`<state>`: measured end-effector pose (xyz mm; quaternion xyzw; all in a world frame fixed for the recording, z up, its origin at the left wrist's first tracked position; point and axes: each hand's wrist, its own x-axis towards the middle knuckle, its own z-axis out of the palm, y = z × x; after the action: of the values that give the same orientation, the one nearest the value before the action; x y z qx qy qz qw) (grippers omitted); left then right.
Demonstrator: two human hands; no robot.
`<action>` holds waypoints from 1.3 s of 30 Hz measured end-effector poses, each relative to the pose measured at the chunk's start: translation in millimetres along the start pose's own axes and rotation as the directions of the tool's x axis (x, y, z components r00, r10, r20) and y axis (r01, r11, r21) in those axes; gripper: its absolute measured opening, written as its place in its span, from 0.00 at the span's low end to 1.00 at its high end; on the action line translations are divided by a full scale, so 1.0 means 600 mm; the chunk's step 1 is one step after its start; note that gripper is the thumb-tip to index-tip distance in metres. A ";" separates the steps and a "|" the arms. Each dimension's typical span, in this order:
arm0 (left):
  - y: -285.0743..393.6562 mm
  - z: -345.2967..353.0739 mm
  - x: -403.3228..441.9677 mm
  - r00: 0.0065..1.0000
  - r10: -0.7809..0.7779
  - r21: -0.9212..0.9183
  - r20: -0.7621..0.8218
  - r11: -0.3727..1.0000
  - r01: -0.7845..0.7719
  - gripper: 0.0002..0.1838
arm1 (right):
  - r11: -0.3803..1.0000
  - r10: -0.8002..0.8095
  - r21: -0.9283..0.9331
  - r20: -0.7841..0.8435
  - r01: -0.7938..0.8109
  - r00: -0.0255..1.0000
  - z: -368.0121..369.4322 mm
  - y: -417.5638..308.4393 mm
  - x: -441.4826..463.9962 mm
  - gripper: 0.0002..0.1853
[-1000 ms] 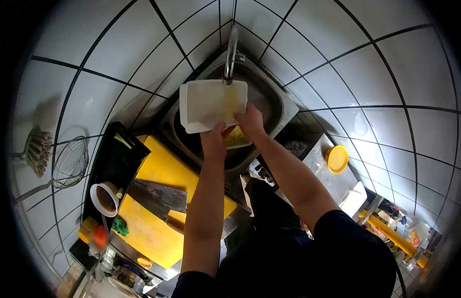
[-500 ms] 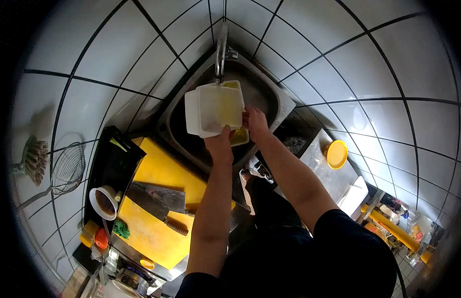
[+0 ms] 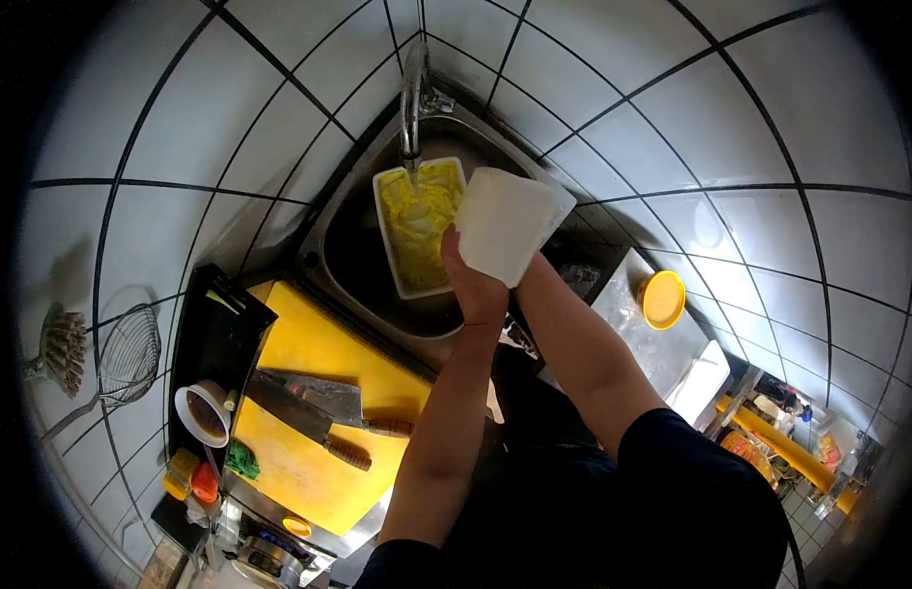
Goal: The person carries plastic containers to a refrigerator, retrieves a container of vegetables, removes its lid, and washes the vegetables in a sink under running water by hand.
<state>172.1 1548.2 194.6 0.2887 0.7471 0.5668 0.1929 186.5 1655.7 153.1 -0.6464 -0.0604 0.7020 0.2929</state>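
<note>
A white plastic tub (image 3: 510, 226) is tilted over the right side of the sink, its pale outer face toward me. My left hand (image 3: 468, 285) grips its lower left edge, the thumb showing along the side. Behind the tub, my right hand is hidden from the wrist (image 3: 536, 280) on, so its fingers cannot be made out. Left of the tub, a white rectangular tray (image 3: 392, 240) rests in the sink basin with yellow leafy pieces (image 3: 424, 221) and some water in it. The faucet (image 3: 411, 108) runs into this tray.
The metal sink (image 3: 353, 255) fills the tiled corner. On the left, a yellow cutting board (image 3: 309, 466) carries two cleavers (image 3: 299, 407). Beside it stand a white cup (image 3: 203, 412) and green string (image 3: 243, 459). A yellow lid (image 3: 662, 299) lies on the right counter.
The white tub has moved right and turned over from above the tray, uncovering the tray and its yellow contents. Both hands have shifted right with it, the right one passing behind the tub.
</note>
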 end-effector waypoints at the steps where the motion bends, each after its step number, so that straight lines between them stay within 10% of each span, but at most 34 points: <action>1: -0.004 0.004 -0.002 1.000 -0.013 -0.041 0.024 0.999 0.014 0.41 | 1.000 0.010 -0.004 -0.012 -0.010 1.000 -0.001 -0.003 -0.002 0.26; 9: -0.016 -0.030 0.011 0.871 0.480 0.331 0.102 0.809 -0.485 0.43 | 0.995 0.028 -0.088 -0.151 -0.041 0.988 0.005 -0.008 0.018 0.28; 13: 0.006 -0.057 0.017 0.984 -0.163 -0.033 -0.068 0.986 0.161 0.29 | 0.963 0.033 -0.264 -0.106 -0.060 0.994 0.014 -0.035 -0.026 0.30; 18: 0.048 -0.112 0.067 0.778 -0.623 -0.602 0.080 0.592 0.536 0.25 | 0.811 -0.310 -0.405 0.313 0.421 0.898 0.024 -0.024 -0.031 0.33; 20: 0.028 -0.139 0.089 0.711 -0.669 -0.575 0.218 0.501 0.647 0.26 | 0.729 -0.415 -0.385 0.409 0.566 0.813 0.028 -0.044 -0.038 0.30; 27: -0.004 -0.178 0.156 0.507 -0.754 -0.268 0.417 0.432 0.861 0.29 | 0.709 0.068 -0.528 0.710 0.467 0.701 0.027 -0.137 -0.067 0.32; 31: 0.008 -0.166 0.171 0.579 -0.704 0.003 0.412 0.636 0.771 0.26 | 0.398 -0.074 -0.631 0.702 0.666 0.709 0.032 -0.143 -0.094 0.37; 34: -0.116 -0.138 0.175 0.856 -0.385 0.140 0.344 0.923 0.359 0.22 | 0.039 -0.221 -0.655 0.731 0.754 0.646 0.042 -0.139 -0.153 0.42; 39: -0.060 -0.114 0.212 0.915 -0.351 0.545 0.199 0.816 0.195 0.21 | -0.209 -0.252 -0.660 0.749 0.721 0.613 0.060 -0.131 -0.197 0.45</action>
<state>26.0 1573.6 184.6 0.2980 0.8682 0.2639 0.2963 178.2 1672.9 298.5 -0.4367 -0.8154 0.3795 0.0195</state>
